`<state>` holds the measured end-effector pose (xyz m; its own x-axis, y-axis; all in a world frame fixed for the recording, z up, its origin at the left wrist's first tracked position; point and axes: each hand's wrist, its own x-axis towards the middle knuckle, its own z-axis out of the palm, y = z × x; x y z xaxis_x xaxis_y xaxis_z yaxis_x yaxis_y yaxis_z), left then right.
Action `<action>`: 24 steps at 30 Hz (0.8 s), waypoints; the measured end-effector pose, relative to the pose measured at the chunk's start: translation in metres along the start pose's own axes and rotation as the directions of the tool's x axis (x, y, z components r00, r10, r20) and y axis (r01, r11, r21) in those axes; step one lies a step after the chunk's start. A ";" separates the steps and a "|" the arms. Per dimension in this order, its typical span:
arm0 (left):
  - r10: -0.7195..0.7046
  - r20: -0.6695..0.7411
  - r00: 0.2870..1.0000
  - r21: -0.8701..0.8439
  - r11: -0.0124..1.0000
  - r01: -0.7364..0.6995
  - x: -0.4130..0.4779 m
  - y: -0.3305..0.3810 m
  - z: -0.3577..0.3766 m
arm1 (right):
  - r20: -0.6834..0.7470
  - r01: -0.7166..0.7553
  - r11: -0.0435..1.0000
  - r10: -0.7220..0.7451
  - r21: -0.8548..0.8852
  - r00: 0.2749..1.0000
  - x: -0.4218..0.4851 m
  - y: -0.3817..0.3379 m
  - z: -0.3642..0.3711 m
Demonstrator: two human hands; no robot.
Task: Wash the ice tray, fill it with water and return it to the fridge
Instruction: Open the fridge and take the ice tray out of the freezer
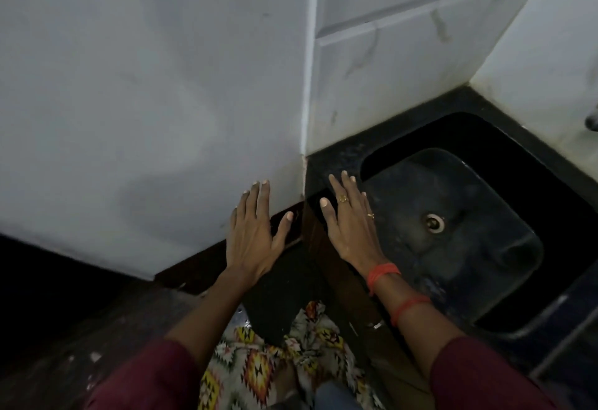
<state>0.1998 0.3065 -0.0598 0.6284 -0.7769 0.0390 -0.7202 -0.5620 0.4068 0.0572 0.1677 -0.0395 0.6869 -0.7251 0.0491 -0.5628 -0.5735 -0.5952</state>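
Observation:
No ice tray shows in the head view. My left hand [255, 231] is held out flat with straight fingers in front of a white wall corner, holding nothing. My right hand [351, 222] is also flat and empty, hovering over the left rim of a dark sink [485, 280]. Rings sit on two fingers of the right hand and red threads circle the wrist. The sink basin holds nothing; its metal drain [434, 222] shows in the middle.
A black counter [339, 154] surrounds the sink. White tiled walls [404, 53] rise behind and to the right. A tap tip [592, 121] pokes in at the right edge. A white wall block [145, 102] fills the left. Dark floor lies below.

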 end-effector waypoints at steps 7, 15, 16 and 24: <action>-0.186 -0.085 0.979 0.033 0.981 0.190 -0.061 -0.023 -0.007 | 0.153 0.142 0.990 -0.144 0.024 0.978 -0.016 -0.023 0.026; -0.410 -0.177 0.895 0.019 0.907 0.420 -0.138 -0.032 -0.014 | 0.302 0.301 0.950 -0.313 0.089 0.900 -0.048 -0.050 0.050; -0.439 -0.183 0.880 0.013 0.894 0.449 -0.149 -0.034 -0.015 | 0.319 0.319 0.942 -0.335 0.102 0.887 -0.053 -0.055 0.054; -0.624 -0.257 0.738 -0.002 0.764 0.646 -0.233 -0.068 -0.031 | 0.456 0.430 0.881 -0.471 0.199 0.755 -0.093 -0.111 0.098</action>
<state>0.1117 0.5343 -0.0687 0.9887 -0.1494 0.0093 -0.1437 -0.9301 0.3379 0.1008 0.3358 -0.0561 0.9935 -0.1028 -0.0483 -0.1089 -0.7407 -0.6629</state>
